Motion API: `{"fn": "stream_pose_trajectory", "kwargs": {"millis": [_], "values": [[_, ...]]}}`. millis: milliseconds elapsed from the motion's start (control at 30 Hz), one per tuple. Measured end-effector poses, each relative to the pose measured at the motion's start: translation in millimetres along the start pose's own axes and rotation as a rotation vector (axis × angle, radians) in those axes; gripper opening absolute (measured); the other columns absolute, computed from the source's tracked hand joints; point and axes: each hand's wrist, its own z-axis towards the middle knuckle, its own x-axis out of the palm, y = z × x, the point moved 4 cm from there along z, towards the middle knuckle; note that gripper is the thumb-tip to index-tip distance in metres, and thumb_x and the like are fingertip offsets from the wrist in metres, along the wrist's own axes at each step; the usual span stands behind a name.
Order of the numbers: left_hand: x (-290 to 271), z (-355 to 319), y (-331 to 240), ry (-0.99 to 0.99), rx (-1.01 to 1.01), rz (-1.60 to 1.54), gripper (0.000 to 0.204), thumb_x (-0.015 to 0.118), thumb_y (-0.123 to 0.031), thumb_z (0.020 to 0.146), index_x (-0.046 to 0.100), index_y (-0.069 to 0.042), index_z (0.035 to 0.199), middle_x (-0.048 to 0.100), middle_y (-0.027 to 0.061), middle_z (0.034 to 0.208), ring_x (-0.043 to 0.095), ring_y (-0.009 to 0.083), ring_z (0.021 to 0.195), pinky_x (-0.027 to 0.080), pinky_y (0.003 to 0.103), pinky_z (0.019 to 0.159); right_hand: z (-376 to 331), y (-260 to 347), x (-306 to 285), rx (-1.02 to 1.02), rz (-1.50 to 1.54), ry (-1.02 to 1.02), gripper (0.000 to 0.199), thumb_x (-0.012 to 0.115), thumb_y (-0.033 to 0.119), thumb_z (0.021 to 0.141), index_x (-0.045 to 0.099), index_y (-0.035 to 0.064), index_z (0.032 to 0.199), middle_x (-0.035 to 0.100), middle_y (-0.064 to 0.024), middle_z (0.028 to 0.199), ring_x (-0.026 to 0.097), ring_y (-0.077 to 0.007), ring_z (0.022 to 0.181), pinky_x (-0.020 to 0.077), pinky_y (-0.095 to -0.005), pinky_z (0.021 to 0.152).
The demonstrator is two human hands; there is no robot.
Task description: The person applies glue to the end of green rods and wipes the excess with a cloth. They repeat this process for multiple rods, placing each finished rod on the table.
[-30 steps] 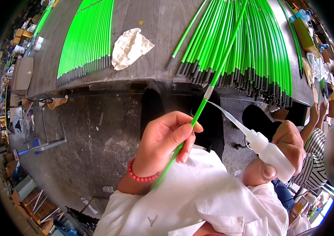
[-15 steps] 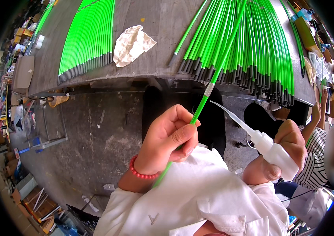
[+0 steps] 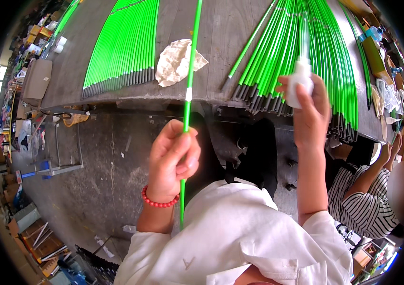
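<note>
My left hand (image 3: 175, 159) is closed around a thin green rod (image 3: 192, 61), held nearly upright in front of my body. A short silvery-white band shows on the rod just above my fingers, and its top end runs out of view. My right hand (image 3: 313, 102) grips a white squeeze bottle (image 3: 301, 85) with a long thin nozzle pointing away from me, slightly smeared by motion. The bottle is over the near part of a fanned pile of green rods (image 3: 263, 57) with dark grey ends. Bottle and held rod are well apart.
A neat row of green rods (image 3: 123, 47) lies at the left of the grey table (image 3: 230, 28). Beside it is a crumpled off-white cloth (image 3: 171, 64). A co-worker in a striped shirt (image 3: 363, 199) sits at the right. A metal frame (image 3: 64, 168) stands on the floor.
My right hand has carried the bottle away from the rod's band, forward over the pile, nozzle now pointing away. My left hand has shifted left, bringing its rod more upright.
</note>
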Motion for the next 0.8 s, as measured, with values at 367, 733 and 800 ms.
{"fn": "stream_pose_trajectory", "kwargs": {"millis": [367, 733, 800], "values": [[-16.4, -15.0, -22.2, -0.080, 0.064, 0.014, 0.017, 0.046, -0.021, 0.095, 0.046, -0.004, 0.093, 0.042, -0.0002, 0.059, 0.027, 0.0018, 0.042, 0.019, 0.016, 0.035, 78.1, -109.3, 94.2, -0.103, -0.375, 0.248, 0.031, 0.064, 0.004, 0.079, 0.046, 0.0026, 0.104, 0.065, -0.0044, 0.100, 0.055, -0.0132, 0.084, 0.0429, -0.0280, 0.075], [-15.5, -18.3, -20.2, 0.106, -0.070, -0.114, 0.024, 0.046, -0.022, 0.095, 0.048, 0.002, 0.098, 0.045, 0.0008, 0.061, 0.027, 0.0015, 0.045, 0.019, 0.017, 0.036, 18.2, -8.2, 74.2, -0.362, -0.349, -0.029, 0.021, 0.056, 0.012, 0.086, 0.059, -0.0022, 0.101, 0.056, -0.0078, 0.103, 0.052, -0.0154, 0.094, 0.0424, -0.0290, 0.080], [-12.6, -18.5, -15.0, 0.162, -0.093, -0.148, 0.024, 0.046, -0.022, 0.095, 0.048, 0.002, 0.098, 0.044, 0.0003, 0.060, 0.027, 0.0014, 0.045, 0.019, 0.017, 0.036, -1.9, 3.5, 85.0, -0.233, -0.144, 0.305, 0.025, 0.051, 0.019, 0.090, 0.062, -0.0028, 0.097, 0.056, -0.0082, 0.104, 0.051, -0.0155, 0.092, 0.0403, -0.0287, 0.081]]}}
